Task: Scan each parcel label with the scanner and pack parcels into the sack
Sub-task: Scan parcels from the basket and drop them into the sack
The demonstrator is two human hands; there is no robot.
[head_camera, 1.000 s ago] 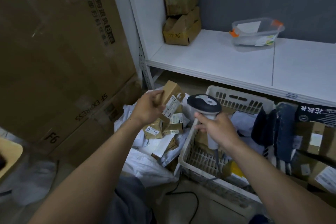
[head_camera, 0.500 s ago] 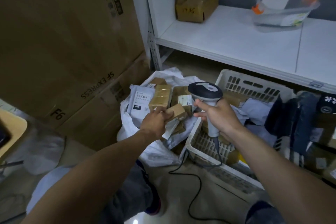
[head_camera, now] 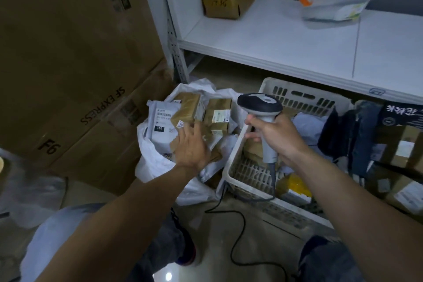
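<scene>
In the white sack [head_camera: 158,162] beside the plastic basket [head_camera: 231,162], my left hand [head_camera: 191,144] is spread open on top of the small cardboard parcels [head_camera: 217,113], gripping nothing. My right hand [head_camera: 277,137] is wrapped round the scanner [head_camera: 261,104] handle, above the basket. Boxes look light and stiff, so pinch across the short edges with the label up; the grey mailer [head_camera: 160,121] looks soft and slippery.

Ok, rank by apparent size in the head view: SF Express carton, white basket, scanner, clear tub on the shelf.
1. SF Express carton
2. white basket
3. clear tub and scanner: look alike; the tub sits farther back, so unranked.
</scene>
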